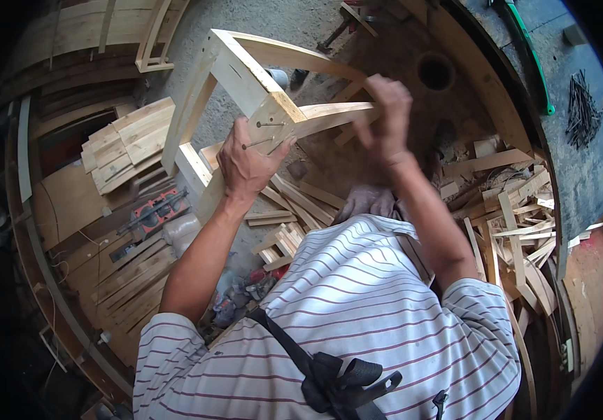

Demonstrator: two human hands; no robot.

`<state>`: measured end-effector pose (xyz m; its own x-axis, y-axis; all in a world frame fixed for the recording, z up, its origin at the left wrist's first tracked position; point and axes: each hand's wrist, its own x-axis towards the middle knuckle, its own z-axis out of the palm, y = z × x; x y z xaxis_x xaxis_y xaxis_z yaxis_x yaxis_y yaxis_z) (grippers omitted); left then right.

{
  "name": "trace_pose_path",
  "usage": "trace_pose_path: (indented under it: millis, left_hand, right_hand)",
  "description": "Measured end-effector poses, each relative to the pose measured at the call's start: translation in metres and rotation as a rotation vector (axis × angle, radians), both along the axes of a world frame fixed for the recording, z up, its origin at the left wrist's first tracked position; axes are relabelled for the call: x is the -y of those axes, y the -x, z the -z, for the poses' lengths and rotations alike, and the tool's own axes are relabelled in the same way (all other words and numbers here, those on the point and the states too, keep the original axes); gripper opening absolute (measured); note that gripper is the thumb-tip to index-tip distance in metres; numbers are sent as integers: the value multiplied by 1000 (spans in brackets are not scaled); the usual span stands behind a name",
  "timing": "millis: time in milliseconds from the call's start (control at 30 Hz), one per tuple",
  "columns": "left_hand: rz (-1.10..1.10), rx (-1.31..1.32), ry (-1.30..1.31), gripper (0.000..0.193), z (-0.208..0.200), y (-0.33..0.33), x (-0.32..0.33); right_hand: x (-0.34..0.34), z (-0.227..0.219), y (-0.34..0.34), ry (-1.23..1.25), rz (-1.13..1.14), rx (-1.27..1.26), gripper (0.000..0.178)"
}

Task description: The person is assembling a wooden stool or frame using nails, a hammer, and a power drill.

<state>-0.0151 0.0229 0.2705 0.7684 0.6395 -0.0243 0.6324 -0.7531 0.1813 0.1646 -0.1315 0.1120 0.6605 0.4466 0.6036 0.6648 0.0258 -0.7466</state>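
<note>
A pale wooden frame (245, 84) with joined legs and curved rails is tilted up in front of me. My left hand (245, 162) is closed around its near corner, thumb and fingers against the wood. Two nails (263, 133) stick partway out of that corner, just above my left thumb. At the right end of the frame, my right hand (387, 115) is closed on the curved rail (333, 110); it is a little blurred, and the rail's tip is hidden by the fingers.
A hammer (338, 31) lies on the floor beyond the frame. To the right, a grey-blue worktop (560, 49) bears a pile of nails (581, 108) and a long green tool (532, 59). Scrap wood (518, 210) is heaped below it. Stacked boards (130, 143) lie at left.
</note>
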Motion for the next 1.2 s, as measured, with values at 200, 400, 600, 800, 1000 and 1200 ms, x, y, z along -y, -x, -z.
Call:
trace_pose_path:
  millis: [200,400,600,800,1000,1200]
  left_hand:
    - [32,50,-5,67,0,0,-3]
    - [22,92,-9,67,0,2,-6]
    - [25,147,1,65,0,6,-6]
    - [4,126,13,66,2,8,-7]
    - [53,160,-17,66,1,8,-6]
    - [39,157,-5,66,4,10,-6]
  right_hand:
    - [101,47,-258,826,762,340,59]
    - [150,68,-367,1147,499,151,52]
    - [118,43,-353,1207,529,229,40]
    - [76,-36,-239,857,-117,-204,45]
    - [-1,-91,-137,867,-860,-607,45]
    - [-28,-102,-124,844,-1137,-562,48]
